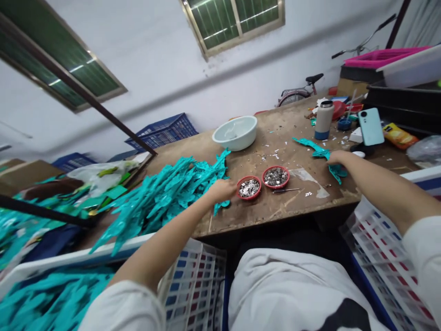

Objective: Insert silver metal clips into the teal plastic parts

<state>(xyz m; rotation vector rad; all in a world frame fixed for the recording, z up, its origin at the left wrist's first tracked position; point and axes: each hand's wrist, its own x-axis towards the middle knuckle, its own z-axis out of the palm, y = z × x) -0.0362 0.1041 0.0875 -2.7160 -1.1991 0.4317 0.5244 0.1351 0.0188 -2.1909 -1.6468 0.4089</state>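
My right hand (337,158) is closed on a limp, glossy teal piece (320,151) with long, narrow ends, over the right side of the table. One end of it hangs below my fingers. My left hand (223,189) is at the right edge of a heap of similar teal pieces (165,188), its fingers drawn together. What it grips is hidden. Just right of those fingers stands a small red basket (248,188) filled with tiny silvery metal bits. A second red basket (276,177) of such bits sits beside it. In front of that one lies a thin pointed tool (285,190).
A pale basin (236,133) stands behind the heap. At the right are a bottle (324,120), a light-blue phone (371,126) and a yellow packet (399,136). White plastic crates (196,285) flank my lap below the table edge. Small white scraps litter the brown tabletop (262,209).
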